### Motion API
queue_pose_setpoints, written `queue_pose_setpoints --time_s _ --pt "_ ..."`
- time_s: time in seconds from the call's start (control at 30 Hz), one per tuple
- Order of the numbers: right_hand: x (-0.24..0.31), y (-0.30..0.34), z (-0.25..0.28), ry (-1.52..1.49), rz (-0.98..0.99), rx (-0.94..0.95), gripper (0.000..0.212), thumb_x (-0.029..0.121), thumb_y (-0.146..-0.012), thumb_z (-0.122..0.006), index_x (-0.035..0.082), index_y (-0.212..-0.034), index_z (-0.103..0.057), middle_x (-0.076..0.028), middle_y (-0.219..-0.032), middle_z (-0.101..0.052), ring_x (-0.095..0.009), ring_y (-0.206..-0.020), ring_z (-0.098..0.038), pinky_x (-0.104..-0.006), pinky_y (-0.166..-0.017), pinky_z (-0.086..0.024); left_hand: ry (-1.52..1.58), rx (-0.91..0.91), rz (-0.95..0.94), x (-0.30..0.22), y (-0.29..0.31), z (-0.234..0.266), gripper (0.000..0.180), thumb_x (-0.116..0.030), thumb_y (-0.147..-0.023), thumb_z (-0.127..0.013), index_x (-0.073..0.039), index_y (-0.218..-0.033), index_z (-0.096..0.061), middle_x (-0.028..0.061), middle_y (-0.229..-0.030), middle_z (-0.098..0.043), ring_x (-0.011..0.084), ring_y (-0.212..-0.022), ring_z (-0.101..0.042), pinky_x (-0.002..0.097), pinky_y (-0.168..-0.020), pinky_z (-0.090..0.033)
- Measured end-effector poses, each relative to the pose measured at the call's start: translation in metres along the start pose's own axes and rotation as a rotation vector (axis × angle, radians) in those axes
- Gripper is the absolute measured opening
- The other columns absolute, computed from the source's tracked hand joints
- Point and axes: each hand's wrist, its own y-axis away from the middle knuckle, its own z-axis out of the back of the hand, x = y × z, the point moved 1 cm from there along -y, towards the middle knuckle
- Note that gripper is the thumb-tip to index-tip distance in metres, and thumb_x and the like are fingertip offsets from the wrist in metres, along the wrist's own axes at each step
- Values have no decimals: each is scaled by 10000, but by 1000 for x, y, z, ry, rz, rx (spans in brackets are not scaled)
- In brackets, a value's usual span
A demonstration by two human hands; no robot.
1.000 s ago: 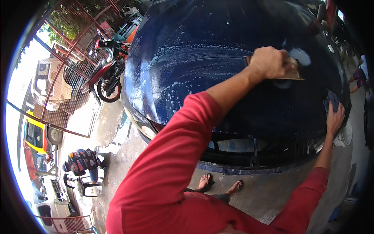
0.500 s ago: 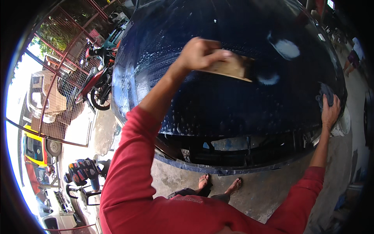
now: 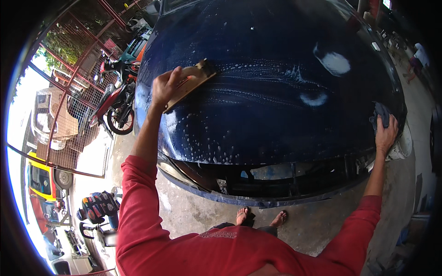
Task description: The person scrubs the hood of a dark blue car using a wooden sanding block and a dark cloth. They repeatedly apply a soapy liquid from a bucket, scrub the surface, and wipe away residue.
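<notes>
Wet and streaked with foamy drops, a dark blue car hood fills the middle of the view. My left hand is closed around a long wooden sanding block, which lies at a slant on the hood's left part. Toward the hood's right edge, my right hand presses on a crumpled grey cloth, fingers closed over it. Two whitish patches show on the right half of the paint, a larger patch and a smaller patch nearer to me.
Below the hood, the car's front opening has no grille. A whitish bucket stands by the right front corner. At left are a red motorcycle, a mesh fence and a person in a patterned shirt. Another person is far right.
My left hand has swept the sanding block leftward across the hood and turned it, leaving foamy streaks behind. My right hand stays on the cloth at nearly the same spot.
</notes>
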Motion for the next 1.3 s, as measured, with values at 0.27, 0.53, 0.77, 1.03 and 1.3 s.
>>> queue_pose_setpoints --time_s 0.27,0.53,0.77,1.03,1.3 --pt "-5 5 1 -27 76 -61 566 462 -1013 -707 19 -1364 -670 -220 -1434 -646 -453 -1327 -598 -513 -1144 -456 51 188 -502 -296 -18 -207 636 -691 -1063 -535 -118 -1159 -792 199 -1022 -804 438 -1045 -760 535 -932 -595" --pt "-5 14 2 -17 26 -76 563 476 -1003 -708 42 -1361 -680 -191 -1432 -650 -442 -1307 -602 -517 -1128 -462 -143 -10 -188 13 28 25 395 -396 -1096 -664 -127 -1384 -687 75 -909 -735 226 -747 -756 378 -628 -616" --pt "8 0 5 104 -89 35 563 451 -1012 -701 50 -1405 -661 -192 -1451 -646 -425 -1340 -598 -517 -1141 -466 546 626 -440 -254 -10 -168 638 -357 -1084 -645 -87 -1645 -508 215 -1313 -746 200 -631 -669 355 -688 -607" --pt "28 11 15 145 -181 36 631 554 -973 -715 120 -1427 -662 -179 -1455 -646 -440 -1352 -594 -529 -1158 -464 602 391 -80 -86 53 -35 506 -222 -1133 -587 -67 -1613 -553 154 -1416 -733 216 -1289 -699 353 -1095 -557" --pt "28 16 12 58 -151 -42 578 528 -977 -724 118 -1383 -690 -164 -1432 -657 -430 -1319 -608 -519 -1142 -466 588 483 -258 -185 30 -102 518 -237 -1126 -569 -54 -1611 -547 140 -1426 -722 210 -1262 -708 349 -1076 -571"
